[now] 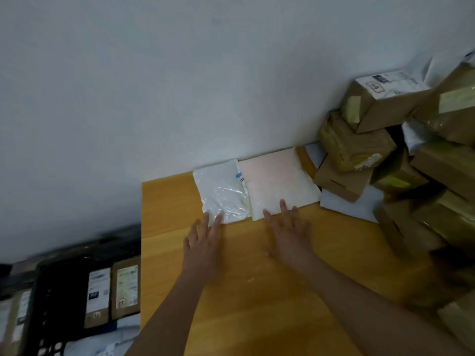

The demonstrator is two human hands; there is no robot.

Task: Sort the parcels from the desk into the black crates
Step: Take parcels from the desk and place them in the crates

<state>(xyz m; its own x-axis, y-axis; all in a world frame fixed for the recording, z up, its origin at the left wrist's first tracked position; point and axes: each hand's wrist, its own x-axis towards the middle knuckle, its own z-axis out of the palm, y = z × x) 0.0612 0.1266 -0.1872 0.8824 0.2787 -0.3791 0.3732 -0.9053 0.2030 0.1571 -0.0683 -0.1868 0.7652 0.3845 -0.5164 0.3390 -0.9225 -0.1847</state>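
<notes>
Two flat parcels lie side by side at the far edge of the wooden desk, against the wall: a shiny white plastic mailer on the left and a pale pink-white mailer on the right. My left hand reaches forward with straight fingers, its fingertips at the near edge of the white plastic mailer. My right hand is spread flat, with its fingertips on the near edge of the pale mailer. A black crate stands on the floor to the left of the desk and holds two brown boxes with labels.
A tall heap of brown cardboard boxes fills the desk's right side, with white mailers under and between them. One more crate with parcels shows at the far left edge. A bluish bag lies below the black crate.
</notes>
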